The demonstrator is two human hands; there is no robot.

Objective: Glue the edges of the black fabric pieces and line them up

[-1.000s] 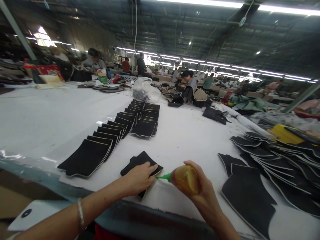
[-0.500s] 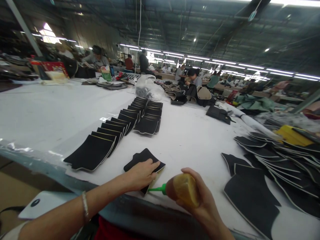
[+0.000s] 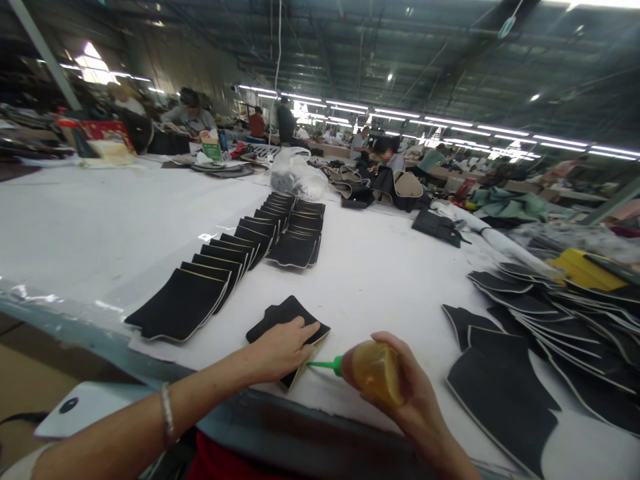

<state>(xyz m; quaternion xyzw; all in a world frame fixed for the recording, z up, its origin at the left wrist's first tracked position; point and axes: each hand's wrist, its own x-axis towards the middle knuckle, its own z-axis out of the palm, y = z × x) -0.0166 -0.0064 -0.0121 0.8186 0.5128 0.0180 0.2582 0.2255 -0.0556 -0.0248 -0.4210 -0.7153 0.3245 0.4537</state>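
Note:
My left hand [image 3: 283,347] lies on a small black panel [image 3: 287,310] with a pale edge, fingers stretched across it and pressing it to the table. My palm covers its middle. In my right hand [image 3: 413,383] is a tilted squeeze bottle [image 3: 376,373] of amber liquid. Its thin green nozzle [image 3: 325,364] points left, its tip at the panel's right-hand edge strip, just beside my left fingers. Similar black panels [image 3: 183,300] overlap in a long row beyond my left hand, with a shorter stack [image 3: 295,248] alongside. Larger black pieces [image 3: 500,393] lie to the right.
A clear plastic bag [image 3: 295,175] and black bag parts [image 3: 385,187] stand at the back. On the right are a yellow object [image 3: 590,270] and a white roll [image 3: 505,247]. A white phone-like device [image 3: 90,407] sits below the table's front edge. Several people work farther off.
My right hand has shifted slightly right and up, carrying the bottle; its nozzle tip has moved up along the panel's edge strip. My left hand stays in place on the panel.

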